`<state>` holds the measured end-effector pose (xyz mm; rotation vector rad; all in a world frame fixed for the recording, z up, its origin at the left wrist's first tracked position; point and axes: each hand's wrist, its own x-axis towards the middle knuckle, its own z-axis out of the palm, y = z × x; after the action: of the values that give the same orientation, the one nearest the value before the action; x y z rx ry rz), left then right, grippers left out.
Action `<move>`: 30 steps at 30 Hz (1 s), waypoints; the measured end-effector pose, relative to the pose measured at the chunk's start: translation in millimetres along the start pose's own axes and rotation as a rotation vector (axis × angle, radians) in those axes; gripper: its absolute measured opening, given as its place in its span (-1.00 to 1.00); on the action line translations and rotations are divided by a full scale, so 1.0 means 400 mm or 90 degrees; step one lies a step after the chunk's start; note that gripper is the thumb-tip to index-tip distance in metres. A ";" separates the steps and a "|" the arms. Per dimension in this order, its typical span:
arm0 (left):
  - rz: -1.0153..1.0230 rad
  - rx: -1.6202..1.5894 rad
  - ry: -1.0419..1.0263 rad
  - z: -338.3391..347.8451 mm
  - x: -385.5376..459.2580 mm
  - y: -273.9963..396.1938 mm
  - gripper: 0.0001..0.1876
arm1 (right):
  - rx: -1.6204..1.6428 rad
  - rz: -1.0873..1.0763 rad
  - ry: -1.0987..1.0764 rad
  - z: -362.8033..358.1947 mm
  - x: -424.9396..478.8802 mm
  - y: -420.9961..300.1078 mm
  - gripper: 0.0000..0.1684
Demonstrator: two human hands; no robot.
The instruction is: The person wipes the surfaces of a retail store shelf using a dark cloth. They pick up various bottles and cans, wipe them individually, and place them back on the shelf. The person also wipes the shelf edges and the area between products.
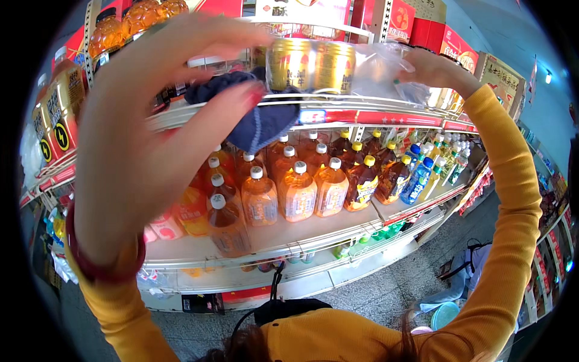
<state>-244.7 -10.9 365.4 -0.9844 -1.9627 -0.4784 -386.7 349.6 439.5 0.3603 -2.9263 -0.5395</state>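
Note:
My left hand (122, 122) looms large and slightly blurred at the left, its fingers and thumb spread apart with nothing between them. Its fingertips reach toward two gold Red Bull cans (311, 65) standing on the upper shelf. A dark blue cloth (267, 122) is draped over that shelf's wire rail, just behind my left thumb. To the right of the cans, my right hand (436, 70) grips loose clear plastic wrap (377, 68). The wrap seems to run around the cans; part of it is hidden.
Bottles of orange drink (298, 192) line the lower shelf (289, 233), with dark yellow-capped bottles (362, 185) beside them. Amber jars (144, 20) and red gift boxes (457, 45) stand up high. On the floor at right are a person (475, 267) and a turquoise basin (444, 316).

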 end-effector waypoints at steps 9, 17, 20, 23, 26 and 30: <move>-0.016 0.351 -0.140 0.246 0.255 -0.072 -0.39 | -0.265 -0.112 0.557 -0.032 0.161 0.053 -0.60; -0.140 0.235 -0.205 0.204 0.305 0.037 -0.21 | 0.114 0.013 0.532 -0.136 0.144 0.009 -0.69; -0.115 0.326 -0.138 0.244 0.296 0.010 -0.08 | 0.246 -0.005 0.431 -0.155 0.103 -0.026 -0.64; -0.137 0.409 -0.071 0.282 0.281 0.036 -0.02 | 0.153 -0.110 0.407 -0.159 0.143 -0.011 -0.60; -0.179 0.489 -0.101 0.310 0.291 0.043 0.01 | 0.595 -0.085 0.357 -0.107 0.145 -0.007 -0.57; -0.141 0.524 -0.088 0.313 0.283 0.039 0.01 | 0.707 -0.134 0.348 -0.076 0.134 0.028 -0.60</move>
<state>-334.2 130.8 390.0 -0.2800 -2.1080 0.2927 -434.8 335.9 476.7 0.7618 -2.3452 1.0576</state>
